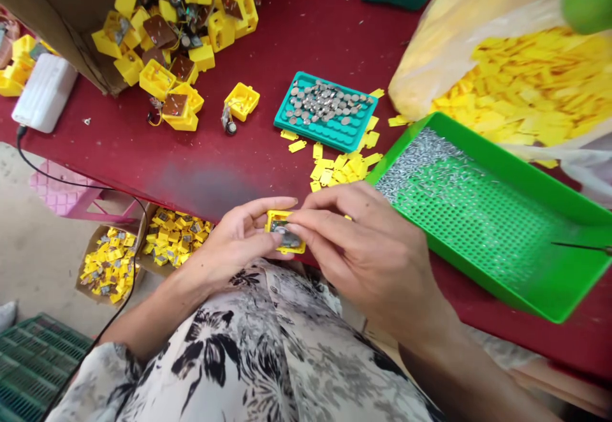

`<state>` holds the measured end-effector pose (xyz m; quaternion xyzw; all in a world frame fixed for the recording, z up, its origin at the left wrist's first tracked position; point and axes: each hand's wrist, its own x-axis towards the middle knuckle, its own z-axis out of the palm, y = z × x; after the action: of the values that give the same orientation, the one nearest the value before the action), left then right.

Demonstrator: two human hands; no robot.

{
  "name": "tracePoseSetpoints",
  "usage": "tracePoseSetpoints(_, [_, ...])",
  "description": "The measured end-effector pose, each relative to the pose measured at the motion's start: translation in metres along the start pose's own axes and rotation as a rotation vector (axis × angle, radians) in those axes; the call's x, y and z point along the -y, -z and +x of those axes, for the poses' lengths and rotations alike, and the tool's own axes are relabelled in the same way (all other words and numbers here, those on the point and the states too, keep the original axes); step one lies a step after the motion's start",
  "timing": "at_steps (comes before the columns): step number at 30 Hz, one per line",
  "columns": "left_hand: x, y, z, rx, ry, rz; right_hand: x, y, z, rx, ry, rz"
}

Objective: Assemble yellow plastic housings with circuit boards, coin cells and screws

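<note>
Close to my body, my left hand is wrapped around a small yellow plastic case, its open side up. Inside the case some grey and dark parts show, with the left thumb lying against them. My right hand is over the case's right side, thumb and forefinger pinched together at its interior. What those fingertips hold, if anything, is hidden. Beyond the hands, a teal tray carries many silver button cells. Small yellow cover plates lie loose just above my right hand.
A green perforated basket with small screws stands at right, behind it a plastic bag of yellow plates. One yellow case with wired parts lies mid-table. More cases spill from a cardboard box. A white power bank trails a cable.
</note>
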<state>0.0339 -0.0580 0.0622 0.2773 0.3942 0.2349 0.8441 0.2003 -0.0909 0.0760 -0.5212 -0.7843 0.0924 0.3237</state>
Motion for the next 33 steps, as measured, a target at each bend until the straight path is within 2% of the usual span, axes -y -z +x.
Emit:
tracePoseSetpoints(4, [0.002,0.002,0.0,0.024,-0.011,-0.054,-0.001,0.0,-0.003,0.005,-0.008,0.021])
tracePoseSetpoints(10, [0.002,0.003,-0.001,0.011,-0.01,-0.108,-0.002,-0.007,-0.011,-0.106,0.031,0.068])
tracePoseSetpoints(16, [0.004,0.004,0.0,0.0,-0.019,-0.092,-0.009,-0.009,-0.014,-0.07,0.038,0.111])
tracePoseSetpoints(24, [0.011,0.003,0.0,-0.068,-0.066,0.037,-0.003,-0.018,-0.021,-0.11,0.062,-0.053])
tracePoseSetpoints(27, [0.013,0.002,0.001,-0.081,-0.079,0.065,-0.001,-0.022,-0.024,-0.144,0.025,-0.048])
tracePoseSetpoints(33, [0.015,0.003,0.007,0.027,-0.062,-0.099,-0.004,-0.023,-0.028,-0.243,-0.156,0.044])
